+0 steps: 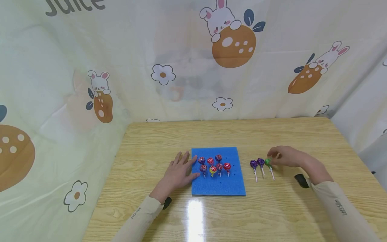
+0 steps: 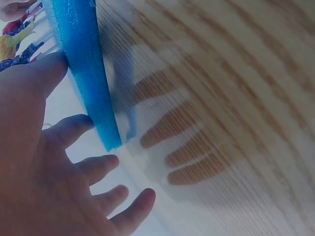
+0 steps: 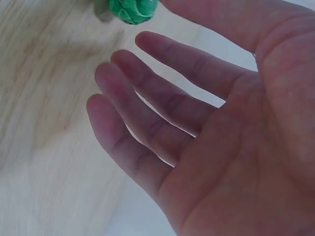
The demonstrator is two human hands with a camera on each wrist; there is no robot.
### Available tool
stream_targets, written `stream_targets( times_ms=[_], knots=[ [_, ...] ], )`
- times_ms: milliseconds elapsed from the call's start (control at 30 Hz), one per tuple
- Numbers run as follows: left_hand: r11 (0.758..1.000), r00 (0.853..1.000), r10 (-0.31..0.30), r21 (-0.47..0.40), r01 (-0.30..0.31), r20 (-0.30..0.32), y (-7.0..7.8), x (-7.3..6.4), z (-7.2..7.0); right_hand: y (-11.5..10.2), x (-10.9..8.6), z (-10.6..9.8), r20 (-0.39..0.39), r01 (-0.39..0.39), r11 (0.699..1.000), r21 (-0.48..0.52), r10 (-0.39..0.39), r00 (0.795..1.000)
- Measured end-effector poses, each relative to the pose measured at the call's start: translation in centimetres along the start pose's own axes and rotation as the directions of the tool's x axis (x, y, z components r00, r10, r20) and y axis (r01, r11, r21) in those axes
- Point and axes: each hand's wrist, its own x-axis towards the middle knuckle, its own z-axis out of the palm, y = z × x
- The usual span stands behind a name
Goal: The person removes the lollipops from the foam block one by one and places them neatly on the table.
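A blue foam board (image 1: 217,188) lies on the table with several wrapped lollipops standing in it, among them a yellow one (image 1: 213,169) and a red one (image 1: 227,166). My left hand (image 1: 179,171) is spread at the board's left edge, its thumb and index finger touching the foam (image 2: 81,59). To the right of the board two purple lollipops (image 1: 253,164) and a green lollipop (image 1: 268,162) lie on the wood. My right hand (image 1: 284,156) is beside the green lollipop's head (image 3: 133,10), fingers loosely bent, palm holding nothing.
The wooden table (image 1: 157,141) reaches back to a curtain (image 1: 181,94) printed with rabbits and flowers. Several small holes show in the board's bare foam. A bright light reflection (image 1: 196,218) lies on the wood in front of the board.
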Motion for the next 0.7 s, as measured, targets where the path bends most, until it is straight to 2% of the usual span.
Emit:
stream_targets(
  times_ms=[333,700],
  knots=[
    [1.000,1.000,-0.001,0.011,0.001,0.002,-0.2,0.1,0.2,0.0,-0.1,-0.3,-0.015,-0.013,1.000,-0.002,0.013,1.000],
    [1.000,1.000,0.004,0.005,-0.004,-0.003,-0.1,0.0,0.1,-1.2,0.3,-0.2,-0.057,0.049,0.998,-0.031,-0.051,0.997]
  ],
)
